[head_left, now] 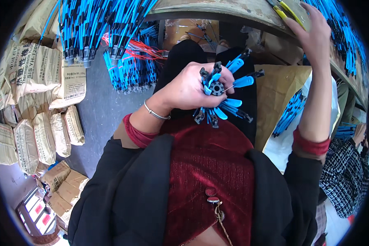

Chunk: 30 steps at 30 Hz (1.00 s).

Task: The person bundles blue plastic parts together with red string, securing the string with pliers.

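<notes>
In front of my lap my left hand (197,86) is closed around a folded umbrella frame (217,87). Its round black hub faces up, and blue ribs with black joints fan out around the fist. A thin wire or thread shows beside the hub. At the upper right, my right hand (315,35) is over the workbench with thumb and forefinger spread. Between them are the yellow handles of a pair of pliers (290,13), lying at the bench edge with the handles against the hand. The other right fingers are partly hidden.
The wooden workbench (217,7) curves across the top. Blue rib bundles (96,28) hang over its left side, and another pile (342,35) lies right. More bundles (131,67) stand below beside red strands. Paper sacks (41,74) line the left; another person's checked sleeve (344,172) is right.
</notes>
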Each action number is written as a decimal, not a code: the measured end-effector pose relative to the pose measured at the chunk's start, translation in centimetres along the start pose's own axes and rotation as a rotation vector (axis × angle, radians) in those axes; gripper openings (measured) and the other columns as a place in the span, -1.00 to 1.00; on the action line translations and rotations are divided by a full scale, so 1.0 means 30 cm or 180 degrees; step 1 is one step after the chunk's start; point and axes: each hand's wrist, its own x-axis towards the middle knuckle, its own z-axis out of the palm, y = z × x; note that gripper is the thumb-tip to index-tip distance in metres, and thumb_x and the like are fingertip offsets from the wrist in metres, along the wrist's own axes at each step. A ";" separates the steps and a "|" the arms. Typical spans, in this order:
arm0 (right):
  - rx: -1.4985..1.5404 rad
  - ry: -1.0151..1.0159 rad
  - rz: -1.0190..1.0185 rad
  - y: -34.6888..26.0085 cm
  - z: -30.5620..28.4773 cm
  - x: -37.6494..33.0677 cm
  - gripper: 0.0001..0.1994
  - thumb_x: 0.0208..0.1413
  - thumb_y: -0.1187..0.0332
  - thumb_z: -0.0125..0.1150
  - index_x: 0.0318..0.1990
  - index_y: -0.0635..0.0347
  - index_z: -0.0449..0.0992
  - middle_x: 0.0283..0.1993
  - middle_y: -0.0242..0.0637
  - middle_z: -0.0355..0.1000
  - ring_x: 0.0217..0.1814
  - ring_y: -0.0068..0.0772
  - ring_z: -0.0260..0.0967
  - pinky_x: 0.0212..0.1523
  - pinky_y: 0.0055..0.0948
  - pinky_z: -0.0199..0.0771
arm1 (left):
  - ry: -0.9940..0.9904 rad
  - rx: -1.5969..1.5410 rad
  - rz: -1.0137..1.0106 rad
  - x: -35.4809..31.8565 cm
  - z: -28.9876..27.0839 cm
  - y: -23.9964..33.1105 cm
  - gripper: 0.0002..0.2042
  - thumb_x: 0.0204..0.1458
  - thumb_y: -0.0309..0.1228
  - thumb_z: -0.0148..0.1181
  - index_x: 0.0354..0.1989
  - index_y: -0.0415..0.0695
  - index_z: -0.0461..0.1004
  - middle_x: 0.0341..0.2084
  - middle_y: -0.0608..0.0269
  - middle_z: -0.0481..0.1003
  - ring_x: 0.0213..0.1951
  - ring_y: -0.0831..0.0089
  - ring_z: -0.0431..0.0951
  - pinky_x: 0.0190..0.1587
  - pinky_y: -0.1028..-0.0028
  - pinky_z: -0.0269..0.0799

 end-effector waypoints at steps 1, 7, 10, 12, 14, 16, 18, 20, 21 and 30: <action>-0.0130 -0.0578 0.0326 -0.041 0.034 0.029 -0.55 -0.03 0.22 0.24 0.01 0.22 0.39 -0.01 -0.10 0.33 0.04 -0.21 0.26 0.04 -0.36 0.27 | -0.0075 0.0107 0.0014 -0.004 -0.015 -0.001 -0.82 -0.22 -0.59 0.24 -0.40 -0.19 0.43 -0.50 0.27 0.50 -0.41 0.48 0.51 -0.26 0.49 0.43; -0.0017 -0.1474 0.0455 -0.037 0.045 0.068 -0.56 0.07 0.12 0.04 -0.01 0.29 0.33 -0.06 0.12 0.27 0.01 0.11 0.21 0.02 -0.20 0.24 | -0.0428 0.0038 -0.0039 0.000 -0.041 0.000 -0.82 -0.27 -0.62 0.25 -0.44 -0.18 0.42 -0.50 0.28 0.49 -0.38 0.48 0.52 -0.28 0.50 0.43; 0.1130 -0.0946 0.1053 0.065 0.061 0.007 -0.61 0.13 0.16 0.11 0.02 0.21 0.41 0.00 -0.16 0.39 0.03 -0.35 0.34 0.03 -0.41 0.29 | -0.0496 0.0186 0.0036 0.007 -0.054 0.003 -0.81 -0.28 -0.60 0.29 -0.46 -0.17 0.42 -0.50 0.29 0.49 -0.39 0.48 0.51 -0.29 0.51 0.43; 0.3335 0.0005 0.2565 0.041 -0.020 -0.090 -0.45 0.08 0.08 0.15 0.16 0.16 0.25 -0.03 -0.25 0.35 -0.02 -0.33 0.34 0.01 -0.30 0.34 | -0.0487 0.0237 0.0061 -0.005 -0.055 0.004 -0.80 -0.29 -0.60 0.31 -0.47 -0.17 0.42 -0.51 0.29 0.49 -0.39 0.49 0.51 -0.30 0.51 0.43; 0.5875 -0.1007 0.1496 -0.054 -0.052 -0.232 -0.23 0.01 0.04 0.22 0.29 0.14 -0.02 -0.15 -0.31 0.29 -0.09 -0.35 0.34 0.00 -0.19 0.38 | -0.0310 0.0279 -0.0142 -0.012 -0.051 -0.001 -0.77 -0.32 -0.52 0.37 -0.49 -0.17 0.41 -0.53 0.34 0.46 -0.42 0.55 0.46 -0.31 0.54 0.40; 0.5262 -0.1435 0.2251 -0.197 -0.125 -0.387 -0.15 -0.04 0.18 0.29 0.31 0.12 -0.14 -0.24 -0.33 0.21 -0.13 -0.34 0.32 0.00 -0.09 0.38 | -0.0256 0.0288 -0.0235 -0.002 -0.052 -0.006 -0.75 -0.33 -0.49 0.40 -0.50 -0.16 0.41 -0.54 0.36 0.45 -0.44 0.58 0.44 -0.31 0.55 0.39; 0.5169 -0.1638 0.2787 -0.264 -0.157 -0.516 -0.14 -0.08 0.40 0.28 0.32 0.08 -0.19 -0.12 -0.25 0.21 -0.02 -0.26 0.26 0.09 -0.06 0.30 | -0.0341 0.0360 -0.0231 0.012 -0.043 -0.002 -0.73 -0.35 -0.46 0.43 -0.50 -0.17 0.43 -0.55 0.36 0.45 -0.45 0.57 0.44 -0.33 0.55 0.38; 0.4217 -0.1295 0.2428 -0.308 -0.105 -0.626 -0.22 -0.11 0.48 0.24 0.28 0.10 -0.07 -0.06 -0.21 0.20 0.02 -0.19 0.23 0.12 -0.01 0.26 | -0.0388 0.0404 -0.0240 0.016 -0.031 0.008 -0.72 -0.36 -0.45 0.44 -0.50 -0.17 0.43 -0.55 0.36 0.45 -0.46 0.57 0.44 -0.34 0.55 0.38; 0.3252 -0.0982 0.2053 -0.317 -0.097 -0.653 -0.29 -0.14 0.57 0.20 0.23 0.11 0.05 -0.01 -0.18 0.19 0.06 -0.13 0.20 0.16 0.03 0.21 | -0.0418 0.0432 -0.0293 0.021 -0.025 0.017 -0.72 -0.37 -0.44 0.45 -0.49 -0.17 0.44 -0.55 0.36 0.45 -0.46 0.56 0.44 -0.34 0.54 0.38; 0.0068 0.0014 -0.1123 -0.209 -0.044 -0.537 -0.60 -0.19 0.56 0.24 -0.13 -0.07 0.45 0.04 -0.21 0.20 0.15 -0.08 0.07 0.24 0.09 0.03 | -0.0342 0.0657 -0.0181 0.028 -0.005 0.034 -0.67 -0.39 -0.38 0.46 -0.43 -0.19 0.47 -0.54 0.31 0.46 -0.47 0.49 0.45 -0.36 0.52 0.37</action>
